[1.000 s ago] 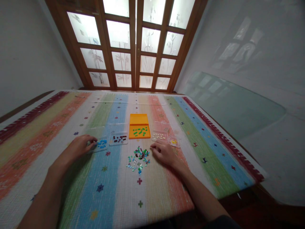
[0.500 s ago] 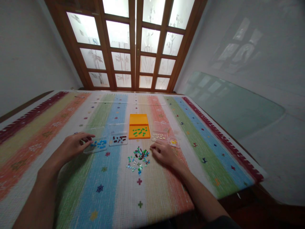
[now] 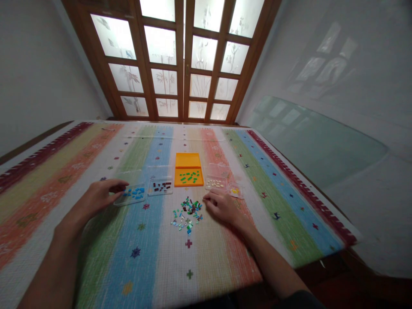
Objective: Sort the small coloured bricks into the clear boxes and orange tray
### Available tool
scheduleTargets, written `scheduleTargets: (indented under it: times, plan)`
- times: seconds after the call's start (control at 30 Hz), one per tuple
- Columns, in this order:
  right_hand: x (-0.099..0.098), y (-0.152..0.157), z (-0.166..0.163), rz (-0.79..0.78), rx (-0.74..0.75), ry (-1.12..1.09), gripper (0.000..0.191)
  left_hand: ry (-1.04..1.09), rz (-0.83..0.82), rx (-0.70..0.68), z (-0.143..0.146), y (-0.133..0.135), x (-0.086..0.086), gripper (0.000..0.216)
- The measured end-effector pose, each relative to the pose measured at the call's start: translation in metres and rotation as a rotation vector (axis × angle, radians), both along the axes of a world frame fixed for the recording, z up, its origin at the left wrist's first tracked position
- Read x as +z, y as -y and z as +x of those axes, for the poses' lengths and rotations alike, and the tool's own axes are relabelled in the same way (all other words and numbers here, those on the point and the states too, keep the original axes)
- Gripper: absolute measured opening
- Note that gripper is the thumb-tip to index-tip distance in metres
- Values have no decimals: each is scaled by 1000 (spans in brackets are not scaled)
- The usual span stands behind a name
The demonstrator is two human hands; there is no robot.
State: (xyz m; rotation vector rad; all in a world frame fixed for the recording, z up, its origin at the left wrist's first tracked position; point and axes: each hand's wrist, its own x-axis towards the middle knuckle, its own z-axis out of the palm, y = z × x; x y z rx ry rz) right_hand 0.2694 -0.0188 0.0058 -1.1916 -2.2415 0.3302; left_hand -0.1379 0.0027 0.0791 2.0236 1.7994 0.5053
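Observation:
My left hand [image 3: 104, 193] is at the left end of a clear plastic box [image 3: 128, 202] that holds small blue bricks [image 3: 137, 195]. Its thumb and fingers are apart, over the box's edge, and I make out nothing between them. My right hand [image 3: 222, 207] rests on the cloth with fingers curled; whether they hold a small piece is hidden. Just left of its fingertips lies a loose pile of mixed small bricks [image 3: 189, 212], green, dark brown, blue and pale. Behind that hand stands a clear box [image 3: 210, 183] with cream bricks.
An open orange case [image 3: 188, 160] with green bricks stands at the middle. Left of it is a clear box [image 3: 160, 193] of dark brown bricks. A small clear box [image 3: 236, 191] with yellow bricks is at the right. A striped cloth [image 3: 167, 266] covers the table.
The fingers of my left hand have curled slightly at the box of blue bricks. My right hand stays in place. The whole view has shifted a little.

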Motion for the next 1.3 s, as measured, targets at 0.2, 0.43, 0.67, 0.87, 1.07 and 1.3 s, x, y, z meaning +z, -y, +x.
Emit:
scheduleTargets:
  times: [0.2,0.43,0.67,0.87,1.07,1.3]
  plan:
    - [0,0,1,9,21,7,19,-84,12,-18,-3,-5,-7,44]
    - [2,1,1,-1,19,26,19,-115,28,-54,4,-8,-11,40]
    - [2,2,0,10,30,26,18,-125,29,-64,8,-9,-14,41]
    - [1,2,1,4,30,45,18,-108,11,-62,9,-9,-17,42]
    - [2,1,1,10,29,42,19,-110,51,-55,5,-8,-15,43]
    - [2,1,1,10,26,47,20,13,222,-184,36,4,-11,36]
